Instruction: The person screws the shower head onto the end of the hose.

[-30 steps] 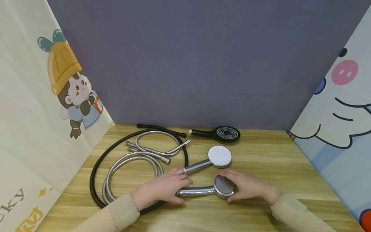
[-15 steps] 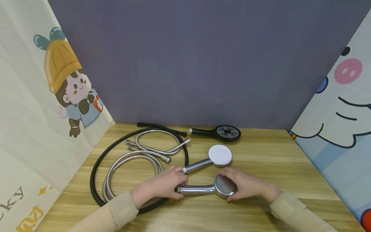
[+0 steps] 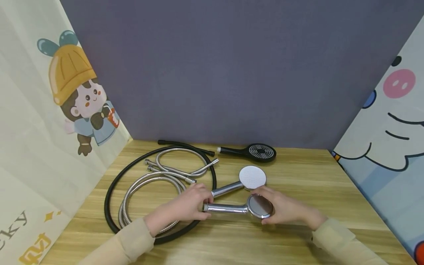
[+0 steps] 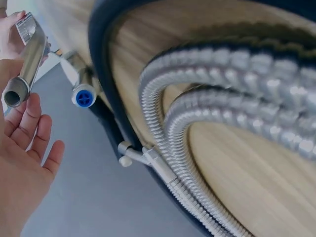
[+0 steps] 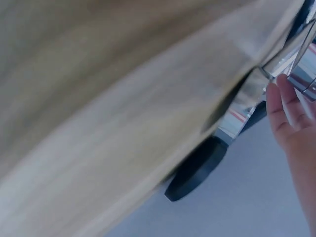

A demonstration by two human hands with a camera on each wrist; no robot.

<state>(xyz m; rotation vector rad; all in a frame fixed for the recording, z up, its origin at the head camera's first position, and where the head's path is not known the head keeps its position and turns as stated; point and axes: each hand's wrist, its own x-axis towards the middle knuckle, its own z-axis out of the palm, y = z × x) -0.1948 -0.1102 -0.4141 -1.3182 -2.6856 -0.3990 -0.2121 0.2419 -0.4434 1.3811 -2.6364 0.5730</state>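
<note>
A chrome shower head with a grey face (image 3: 260, 206) is held a little above the wooden table by both hands. My left hand (image 3: 185, 205) pinches the end of its handle between thumb and fingers. In the left wrist view, the open end of that handle (image 4: 16, 94) points toward the camera. Around the rim of the round head curls my right hand (image 3: 286, 208), thumb at the near side. Just behind lies a chrome shower head with a white face (image 3: 252, 177); a blue insert (image 4: 84, 98) shows in its handle end.
A black shower head (image 3: 261, 152) lies by the grey back wall (image 3: 212, 73). On the left, a black hose (image 3: 109, 195) loops around two coiled metal hoses (image 3: 124, 206). Printed cloth walls (image 3: 39, 110) stand at both sides of the table (image 3: 251, 244).
Both hands have raised the grey-faced shower head slightly off the table and away from me. My left fingers have closed on its handle end. The other things stay put.
</note>
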